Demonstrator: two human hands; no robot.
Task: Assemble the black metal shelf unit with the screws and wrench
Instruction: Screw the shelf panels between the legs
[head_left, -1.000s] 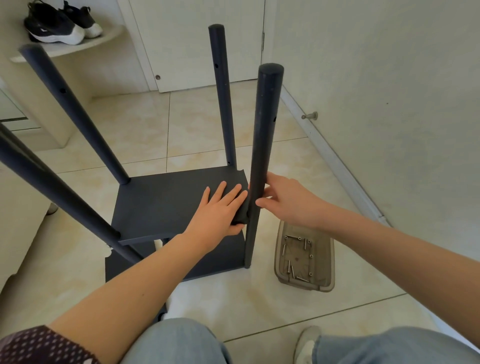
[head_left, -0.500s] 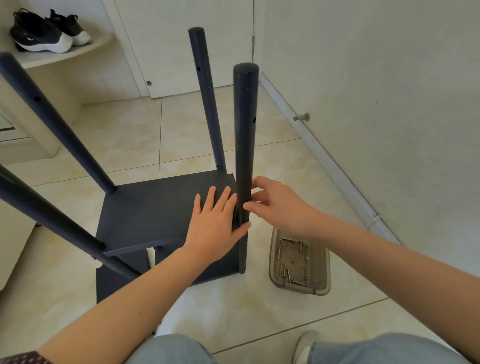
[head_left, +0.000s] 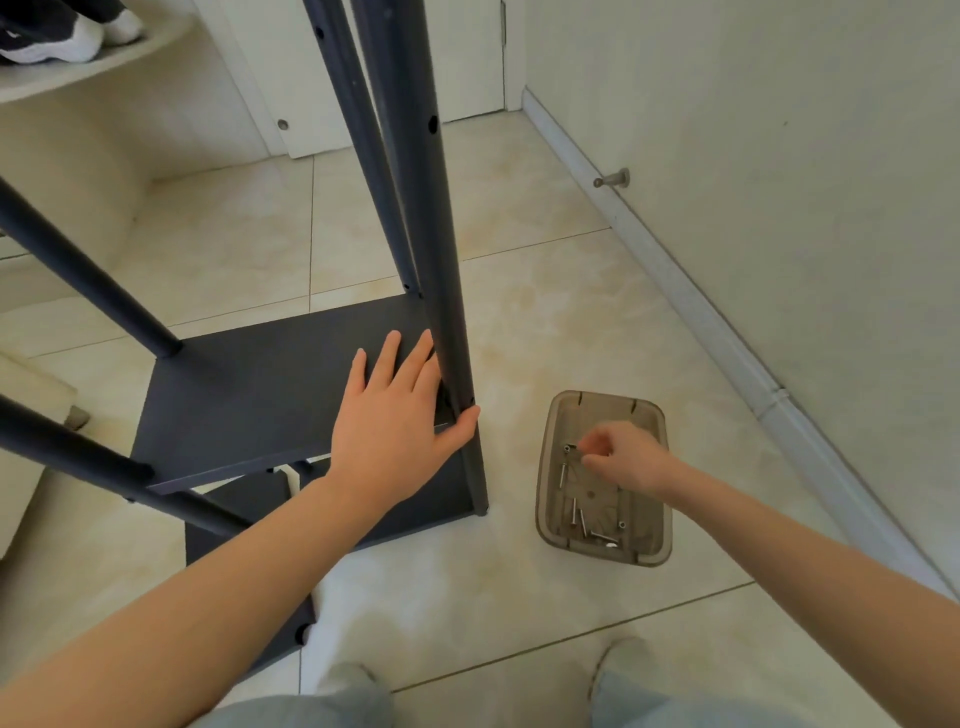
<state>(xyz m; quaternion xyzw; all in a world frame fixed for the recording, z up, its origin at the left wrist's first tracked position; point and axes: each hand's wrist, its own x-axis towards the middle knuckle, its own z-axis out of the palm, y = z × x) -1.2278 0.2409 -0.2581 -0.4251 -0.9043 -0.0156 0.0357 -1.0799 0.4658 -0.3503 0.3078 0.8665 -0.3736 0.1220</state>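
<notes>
reaching for the screws (head_left: 562, 475), steadying the shelf panel (head_left: 249, 395) at the post (head_left: 441, 260)

my left hand (head_left: 387, 431) presses flat on the shelf panel, fingers (head_left: 385, 361) straight and spread, thumb touching the near right post at the panel's corner. my right hand (head_left: 623, 457) hangs over the tray (head_left: 649, 551) of screws on the floor (head_left: 519, 338), just beside the post's foot, toward the floor's edge along the wall (head_left: 779, 208). its fingers are bunched and blurred, so i cannot tell whether they pinch a screw. i should take a single screw and hold the panel level so the holes meet.

Bare floor (head_left: 511, 421) between post (head_left: 451, 312) and tray (head_left: 605, 398)
</notes>
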